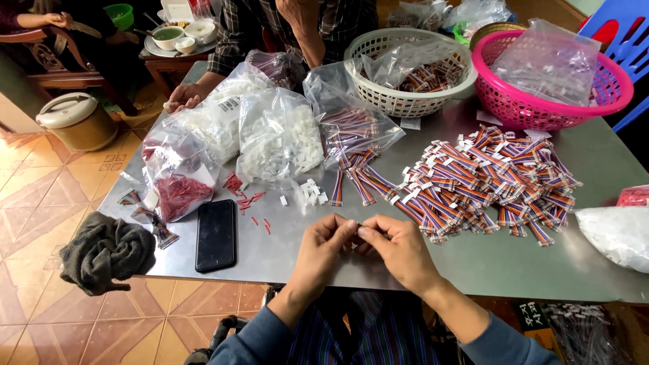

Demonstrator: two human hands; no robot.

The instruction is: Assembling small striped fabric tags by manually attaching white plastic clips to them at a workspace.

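Note:
My left hand (323, 249) and my right hand (399, 251) meet fingertip to fingertip above the near edge of the grey metal table (284, 250). Between the fingertips they pinch a small part too tiny to make out. Just beyond them lie a few loose white connector pieces (312, 192) and scattered red pieces (249, 203). A big heap of striped ribbon cables with white ends (483, 182) spreads to the right of my hands.
A black phone (216, 234) lies left of my hands, a dark cloth (107, 252) at the table corner. Clear bags of white parts (278, 138), red parts (177, 182) and cables (353, 128) sit behind. White basket (405, 71), pink basket (547, 74). Another person's hand (184, 96) rests opposite.

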